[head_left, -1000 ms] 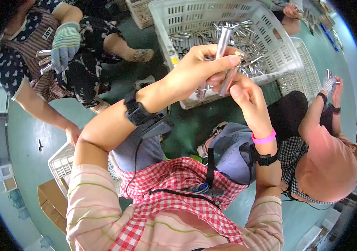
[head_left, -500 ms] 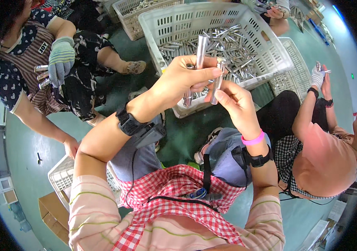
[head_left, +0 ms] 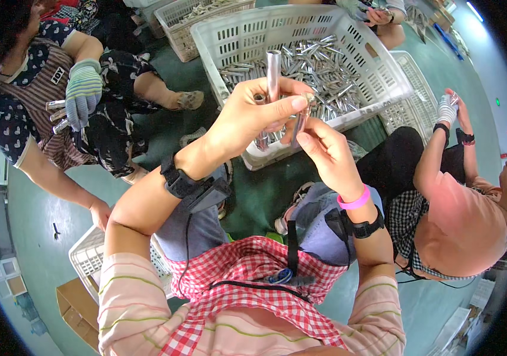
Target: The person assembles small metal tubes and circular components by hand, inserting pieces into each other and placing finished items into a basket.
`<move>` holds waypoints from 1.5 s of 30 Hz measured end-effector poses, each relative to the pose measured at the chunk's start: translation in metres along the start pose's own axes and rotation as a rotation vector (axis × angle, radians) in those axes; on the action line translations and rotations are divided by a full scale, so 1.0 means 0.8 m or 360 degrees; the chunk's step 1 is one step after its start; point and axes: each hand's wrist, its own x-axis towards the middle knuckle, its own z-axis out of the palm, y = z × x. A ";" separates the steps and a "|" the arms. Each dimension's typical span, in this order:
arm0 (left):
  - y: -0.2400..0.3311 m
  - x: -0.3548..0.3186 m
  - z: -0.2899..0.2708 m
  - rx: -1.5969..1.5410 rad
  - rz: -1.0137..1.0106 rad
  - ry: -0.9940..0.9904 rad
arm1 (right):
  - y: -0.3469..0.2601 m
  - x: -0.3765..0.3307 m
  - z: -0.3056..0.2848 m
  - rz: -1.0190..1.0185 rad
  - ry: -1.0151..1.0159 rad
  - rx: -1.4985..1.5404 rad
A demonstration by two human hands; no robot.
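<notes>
Tubes [head_left: 273,74] look stiff, light and slick; pinch mid-length. Your left hand [head_left: 244,111] grips two, your right hand [head_left: 328,149] pinches another's lower end.

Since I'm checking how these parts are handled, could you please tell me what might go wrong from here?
The left hand grips more than one metal tube, so one might slip. A white crate of loose metal pieces sits just beyond, so a dropped tube could mix in with them.
</notes>
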 end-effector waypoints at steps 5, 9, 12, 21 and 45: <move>0.006 -0.009 0.007 0.0278 0.0232 -0.0003 | 0.001 -0.002 0.005 -0.0056 0.0119 0.0049; -0.002 -0.009 0.011 0.0018 0.0253 -0.0143 | 0.007 0.000 0.002 -0.0059 0.0070 0.0685; -0.010 -0.011 0.010 0.0347 0.0496 -0.0182 | -0.010 -0.003 -0.006 0.0056 -0.0191 0.0552; -0.023 -0.010 0.014 0.0309 0.0280 -0.0209 | 0.000 -0.011 -0.001 0.0394 -0.0152 0.0910; -0.018 -0.010 0.018 -0.0047 0.0086 -0.0290 | -0.006 -0.012 -0.011 0.0335 -0.0497 0.1083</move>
